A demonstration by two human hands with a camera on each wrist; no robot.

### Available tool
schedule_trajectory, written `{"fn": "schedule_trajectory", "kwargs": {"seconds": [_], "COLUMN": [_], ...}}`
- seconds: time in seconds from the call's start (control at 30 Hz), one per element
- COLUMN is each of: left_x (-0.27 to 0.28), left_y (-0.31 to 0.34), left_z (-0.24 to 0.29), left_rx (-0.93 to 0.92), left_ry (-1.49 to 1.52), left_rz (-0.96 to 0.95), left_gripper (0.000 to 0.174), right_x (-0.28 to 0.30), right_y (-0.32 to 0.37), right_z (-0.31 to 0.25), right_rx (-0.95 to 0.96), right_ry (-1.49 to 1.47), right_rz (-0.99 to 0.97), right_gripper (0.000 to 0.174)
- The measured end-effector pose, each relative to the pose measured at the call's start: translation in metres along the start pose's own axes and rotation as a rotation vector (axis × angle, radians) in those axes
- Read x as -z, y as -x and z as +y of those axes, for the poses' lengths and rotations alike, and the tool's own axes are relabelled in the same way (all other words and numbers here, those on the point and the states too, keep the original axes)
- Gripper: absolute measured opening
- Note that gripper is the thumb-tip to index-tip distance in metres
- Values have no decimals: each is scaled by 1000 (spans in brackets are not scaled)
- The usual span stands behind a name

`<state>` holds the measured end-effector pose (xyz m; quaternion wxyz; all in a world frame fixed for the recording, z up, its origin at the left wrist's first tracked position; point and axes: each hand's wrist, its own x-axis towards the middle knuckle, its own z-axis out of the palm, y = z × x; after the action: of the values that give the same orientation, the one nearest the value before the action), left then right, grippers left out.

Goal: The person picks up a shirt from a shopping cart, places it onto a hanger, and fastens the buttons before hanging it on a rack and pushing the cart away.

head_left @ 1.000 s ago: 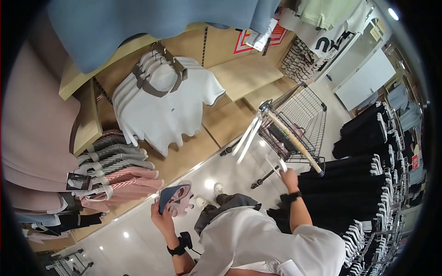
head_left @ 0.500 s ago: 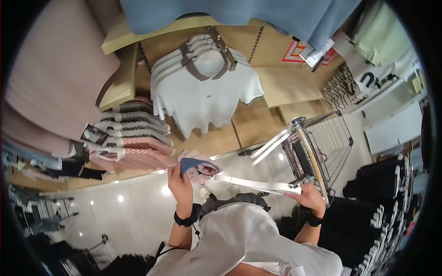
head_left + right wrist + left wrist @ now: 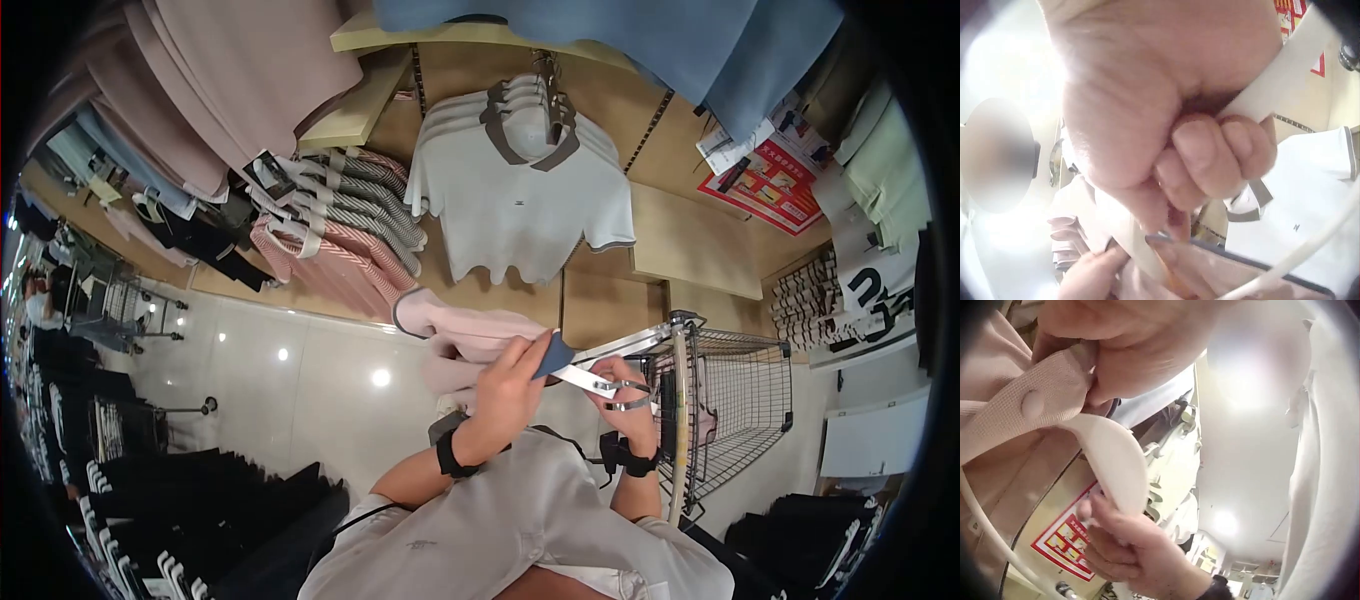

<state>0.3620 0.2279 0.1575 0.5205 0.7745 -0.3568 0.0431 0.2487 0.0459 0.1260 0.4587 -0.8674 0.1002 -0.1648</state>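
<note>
My left hand (image 3: 505, 400) pinches a pink polo shirt (image 3: 470, 325) at its dark blue collar (image 3: 556, 356); the body of the shirt hangs to the left over the floor. A button (image 3: 1032, 404) shows on its placket in the left wrist view. The right hand (image 3: 628, 402) curls round a white clothes hanger (image 3: 586, 380) with metal clips. One arm of the hanger reaches to the collar, its end hidden at the neck opening. From the right wrist, fingers (image 3: 1200, 153) are seen wrapped about the white hanger, with the left hand (image 3: 1091, 275) just below.
A wire shopping cart (image 3: 740, 400) stands close on the right, its handle near the right hand. White polo shirts (image 3: 530, 210) and striped shirts (image 3: 350, 215) hang on the wall display ahead. Racks of black garments (image 3: 210, 510) stand at lower left and lower right.
The left hand has moved right with the pink shirt, which now hangs more unfolded. The two hands have come together, and a hanger arm is at the collar. My view has turned left.
</note>
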Motion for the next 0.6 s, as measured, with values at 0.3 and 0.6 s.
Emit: {"fn": "schedule_trajectory", "kwargs": {"seconds": [0.3,0.6], "left_x": [-34,-36], "left_y": [34,38], "left_z": [43,28], "left_rx": [76,-33], "left_ry": [-149,-440], "left_rz": [62,-11], "left_gripper": [58,46], "right_x": [1,18], "right_y": [19,12], "right_z": [30,25], "right_rx": [-207,40], "right_ry": [-307,-82], "right_rz": [27,-80], "right_gripper": [28,22]}}
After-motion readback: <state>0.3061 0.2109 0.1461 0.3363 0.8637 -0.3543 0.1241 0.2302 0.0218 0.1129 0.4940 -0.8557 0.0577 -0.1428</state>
